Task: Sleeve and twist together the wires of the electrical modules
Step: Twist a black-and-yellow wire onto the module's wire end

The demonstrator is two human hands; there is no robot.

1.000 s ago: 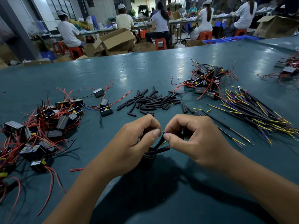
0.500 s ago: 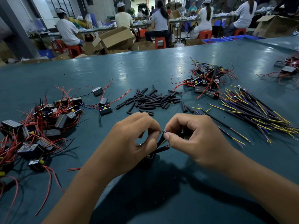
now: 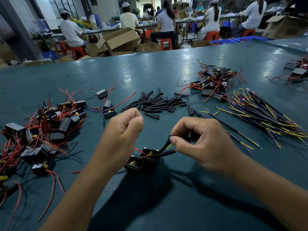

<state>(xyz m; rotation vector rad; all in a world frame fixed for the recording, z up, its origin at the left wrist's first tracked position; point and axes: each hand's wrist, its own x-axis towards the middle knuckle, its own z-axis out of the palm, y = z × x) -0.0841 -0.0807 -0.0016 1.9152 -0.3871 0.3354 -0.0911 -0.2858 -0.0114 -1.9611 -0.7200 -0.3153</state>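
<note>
A black electrical module sits on the green table between my hands, with red wires and two black sleeved leads rising from it. My right hand pinches the upper sleeved wire near its bare blue and yellow tip. My left hand hovers above and left of the module, fingers curled, and nothing shows in it. A heap of black sleeve pieces lies beyond the hands.
Modules with red wires are piled at the left and at the back right. A bundle of sleeved yellow and blue wires fans out at the right. People sit at benches past the table's far edge, among cardboard boxes.
My left hand has let go of the wire tip and moved up and to the left. The right hand still pinches the sleeved wire, and the module now shows between the hands.
</note>
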